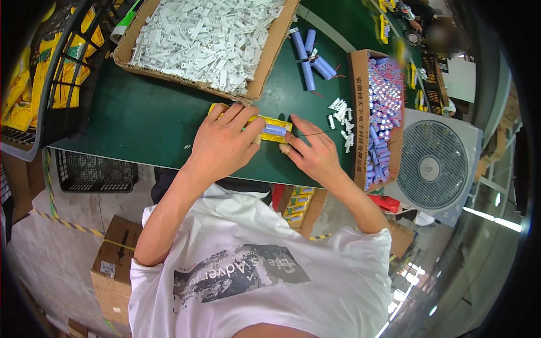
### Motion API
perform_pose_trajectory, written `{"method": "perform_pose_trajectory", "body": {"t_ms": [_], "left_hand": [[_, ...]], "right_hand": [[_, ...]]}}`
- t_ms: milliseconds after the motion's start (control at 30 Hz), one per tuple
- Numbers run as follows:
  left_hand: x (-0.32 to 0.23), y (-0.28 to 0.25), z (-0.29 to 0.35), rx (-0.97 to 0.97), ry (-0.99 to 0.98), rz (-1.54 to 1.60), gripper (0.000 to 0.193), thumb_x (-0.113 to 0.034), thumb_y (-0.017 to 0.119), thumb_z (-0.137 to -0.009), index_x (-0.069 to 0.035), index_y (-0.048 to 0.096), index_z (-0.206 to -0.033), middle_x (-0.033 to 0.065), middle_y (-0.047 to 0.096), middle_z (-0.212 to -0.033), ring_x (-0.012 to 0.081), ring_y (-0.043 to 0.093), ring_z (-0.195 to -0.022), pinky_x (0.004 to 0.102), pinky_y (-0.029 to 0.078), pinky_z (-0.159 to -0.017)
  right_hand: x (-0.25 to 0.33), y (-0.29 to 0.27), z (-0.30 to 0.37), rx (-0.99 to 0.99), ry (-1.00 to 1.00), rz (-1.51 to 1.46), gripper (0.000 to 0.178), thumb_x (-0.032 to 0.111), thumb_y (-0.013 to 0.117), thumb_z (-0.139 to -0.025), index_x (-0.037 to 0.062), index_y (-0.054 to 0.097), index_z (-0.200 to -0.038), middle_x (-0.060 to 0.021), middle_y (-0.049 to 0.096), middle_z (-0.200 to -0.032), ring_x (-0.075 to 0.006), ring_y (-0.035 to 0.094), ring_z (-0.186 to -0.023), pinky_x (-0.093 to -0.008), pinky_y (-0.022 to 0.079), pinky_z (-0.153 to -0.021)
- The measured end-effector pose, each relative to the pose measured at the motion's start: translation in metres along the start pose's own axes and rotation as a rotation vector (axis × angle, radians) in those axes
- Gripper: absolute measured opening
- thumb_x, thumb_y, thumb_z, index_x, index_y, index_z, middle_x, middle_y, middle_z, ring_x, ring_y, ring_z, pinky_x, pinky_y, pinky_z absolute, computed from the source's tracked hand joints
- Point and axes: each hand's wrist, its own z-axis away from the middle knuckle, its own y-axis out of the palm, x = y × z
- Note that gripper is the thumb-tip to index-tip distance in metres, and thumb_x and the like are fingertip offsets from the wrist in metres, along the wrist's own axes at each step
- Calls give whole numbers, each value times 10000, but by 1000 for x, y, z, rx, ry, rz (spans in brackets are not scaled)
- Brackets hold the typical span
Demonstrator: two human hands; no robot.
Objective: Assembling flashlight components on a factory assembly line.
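Observation:
A yellow plastic casing [280, 122] lies on the green table near its front edge. In its trough sits a blue cylindrical battery cell [275, 130]. My left hand [228, 139] is closed over the casing's left part, its fingers curled across the top and hiding much of it. At the casing's right end, my right hand [316, 156] grips with thumb and fingers; a finger reaches to the cell's end. A thin dark wire [315, 134] runs to the right past these fingers. What lies under the left fingers is hidden.
A carton [132, 69] of small white plastic pieces stands at the back. Loose blue cells [307, 75] with red wires and scattered white pieces [341, 115] lie to the right, beside a carton [359, 107] full of cells. A fan [431, 166] stands beyond; a black basket [42, 107] holds yellow casings.

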Motion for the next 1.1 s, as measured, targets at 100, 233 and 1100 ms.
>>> {"method": "perform_pose_trajectory", "body": {"t_ms": [100,233,1100], "left_hand": [[-5,-9,-1,-35,26,-9,213,-122,753,-818,-69,635,-988,88,683,-1158,281,641,-1022,438,489,-872],[-4,-8,-1,50,74,3,285,-156,751,-793,-60,632,-1033,121,666,-1179,317,636,-1041,469,483,-871],[-7,-51,49,44,-356,505,455,-88,840,-870,-4,670,-1283,188,708,-1221,326,715,-1100,391,571,-903]], "right_hand": [[-26,24,5,-93,-83,-280,244,165,851,-814,62,747,-1009,-138,714,-1310,-334,715,-1142,-434,595,-974],[-32,33,19,-183,-161,-249,224,155,885,-757,95,747,-922,-134,733,-1231,-352,734,-1080,-437,615,-943],[-54,-82,-100,-732,13,-92,270,124,935,-702,68,746,-888,-165,776,-1136,-272,783,-882,-342,636,-733]]}}
